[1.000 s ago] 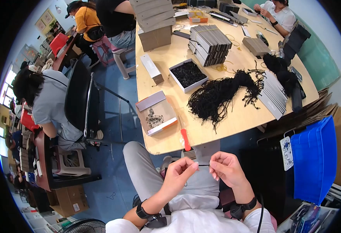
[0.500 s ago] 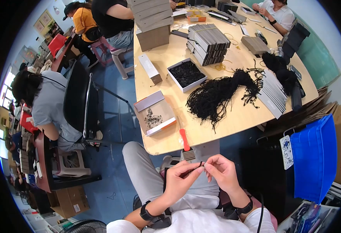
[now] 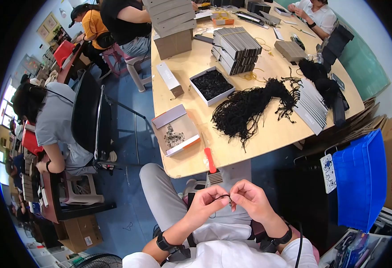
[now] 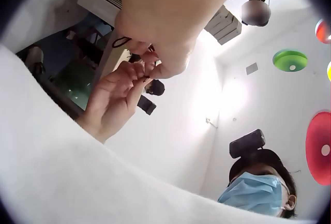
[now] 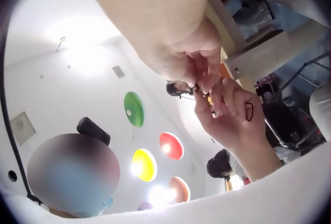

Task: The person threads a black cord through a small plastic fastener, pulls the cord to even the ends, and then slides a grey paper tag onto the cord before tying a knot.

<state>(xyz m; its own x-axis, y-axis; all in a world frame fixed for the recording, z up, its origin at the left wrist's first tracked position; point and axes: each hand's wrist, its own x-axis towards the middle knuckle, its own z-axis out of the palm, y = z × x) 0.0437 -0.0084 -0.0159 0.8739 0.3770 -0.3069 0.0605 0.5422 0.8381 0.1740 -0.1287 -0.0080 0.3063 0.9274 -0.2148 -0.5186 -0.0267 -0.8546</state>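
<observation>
Above the lap, both hands meet over a thin black cord. My left hand pinches it between thumb and forefinger, and a small loop of cord stands out by the left fingers in the right wrist view. My right hand pinches the cord at its other side, fingertips close against the left ones. The fingers hide most of the cord in both wrist views. Beyond the hands, an open box on the table holds several small metal clips.
A red-handled tool lies at the near table edge. Behind it are a bundle of black cords, a white box of black pieces and stacked grey cards. A blue bin stands to the right.
The cord was stretched straight between the parted hands; the hands then came together, and now the cord bends in a curve between the fingertips. The right hand has shifted slightly left.
</observation>
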